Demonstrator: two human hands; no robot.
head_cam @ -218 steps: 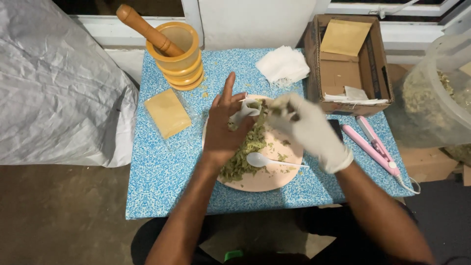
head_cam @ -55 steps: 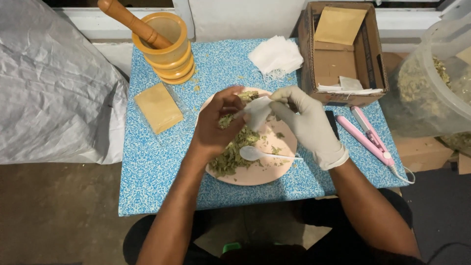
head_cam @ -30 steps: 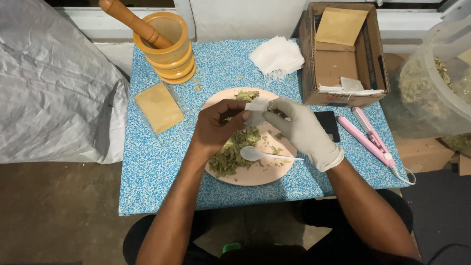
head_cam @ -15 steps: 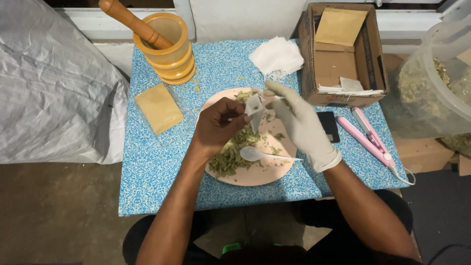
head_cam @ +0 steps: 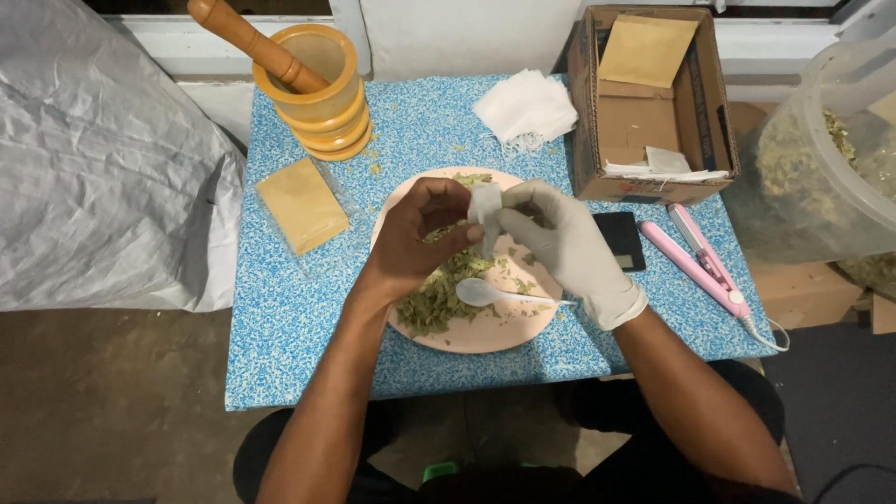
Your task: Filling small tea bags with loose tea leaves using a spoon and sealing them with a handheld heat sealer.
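Bare left hand (head_cam: 415,233) and gloved right hand (head_cam: 560,238) both pinch the small white sachet (head_cam: 486,207), held between their fingertips above the pink plate (head_cam: 485,336). Sachet appears filled, not yet sealed. Dried leaves (head_cam: 434,299) and white spoon (head_cam: 485,292) lie below the fingers; the pink sealer (head_cam: 705,266) rests untouched, well right.

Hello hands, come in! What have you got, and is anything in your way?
Left hand bare, right hand gloved, both pinching small white sachet. Held above pink plate of dried leaves. White spoon lies below; nothing blocking.

1 pink plate (head_cam: 485,338), 1 white spoon (head_cam: 485,293), 1 cardboard box (head_cam: 653,112), 2 hands, 1 wooden pestle (head_cam: 245,43).
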